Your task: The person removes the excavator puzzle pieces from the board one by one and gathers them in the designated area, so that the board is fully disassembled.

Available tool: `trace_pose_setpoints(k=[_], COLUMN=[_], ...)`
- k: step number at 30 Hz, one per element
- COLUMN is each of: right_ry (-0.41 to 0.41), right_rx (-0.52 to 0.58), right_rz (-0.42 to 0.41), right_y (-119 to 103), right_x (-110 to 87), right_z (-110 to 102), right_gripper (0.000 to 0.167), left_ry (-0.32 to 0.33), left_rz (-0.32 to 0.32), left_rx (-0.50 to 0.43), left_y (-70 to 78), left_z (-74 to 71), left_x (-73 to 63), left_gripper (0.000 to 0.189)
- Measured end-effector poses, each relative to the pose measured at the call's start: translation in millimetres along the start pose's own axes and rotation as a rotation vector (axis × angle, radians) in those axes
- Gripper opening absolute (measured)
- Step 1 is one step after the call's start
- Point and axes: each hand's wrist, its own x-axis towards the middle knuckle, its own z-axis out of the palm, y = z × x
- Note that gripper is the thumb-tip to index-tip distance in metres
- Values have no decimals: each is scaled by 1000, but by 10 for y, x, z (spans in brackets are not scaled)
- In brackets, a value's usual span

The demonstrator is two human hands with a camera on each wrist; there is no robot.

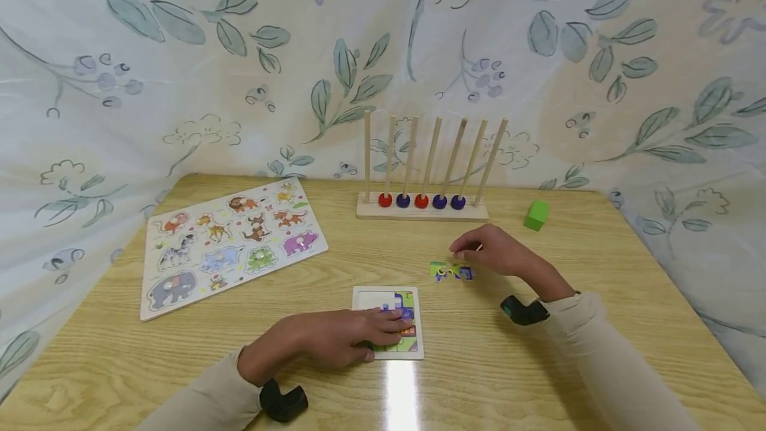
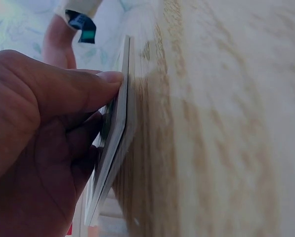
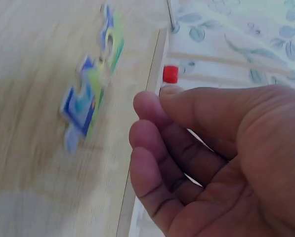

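My left hand [image 1: 338, 338] lies over a small square puzzle board [image 1: 420, 331], its fingers stretched across the coloured pieces fitted on the right side. In the left wrist view the thumb touches the edge of the board [image 2: 118, 116]. Loose jigsaw pieces [image 1: 441, 271], yellow-green and blue, lie to the right of the board on the table. Just above and beside them hovers my right hand [image 1: 495, 250]. In the right wrist view its fingers [image 3: 147, 170] bend loosely, the thumb close to the index fingertip, with nothing visible between them. The loose pieces [image 3: 80, 111] are apart from it.
A large animal peg puzzle [image 1: 236, 238] lies at the left. At the back stands a wooden rack [image 1: 421, 214] with upright rods and red and dark blue beads. A green block [image 1: 536, 215] sits at the back right. Floral cloth [image 1: 383, 58] hangs behind the table.
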Motion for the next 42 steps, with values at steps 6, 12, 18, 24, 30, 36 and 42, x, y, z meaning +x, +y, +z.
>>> trace_pose_setpoints(k=[6,12,18,24,30,36,42], right_ry=[-20,-56,-106,-161,-225,-254,-281], right_rx=[46,122,207,250,280,314,348], right_rz=[-22,-93,-123,-155,-181,-205,-201], right_y=[-136,-259,-357,-389,-434,-480,-506], right_x=[33,49,76,109,131,146,189], right_z=[115,212,307,423,534,599,658], right_gripper=[19,20,21,20,23,22,25], left_ry=[0,-3,3,8,7,9,24], left_rz=[-6,-4,2,-3,-19,-15,-15], left_rx=[9,2,-29,-14,19,23,56], left_y=[10,12,9,32,77,84,80], left_z=[5,6,-9,-13,5,-7,17], left_x=[-2,-6,-25,-19,-6,-3,-5], left_gripper=[58,58,56,55,54,54,53])
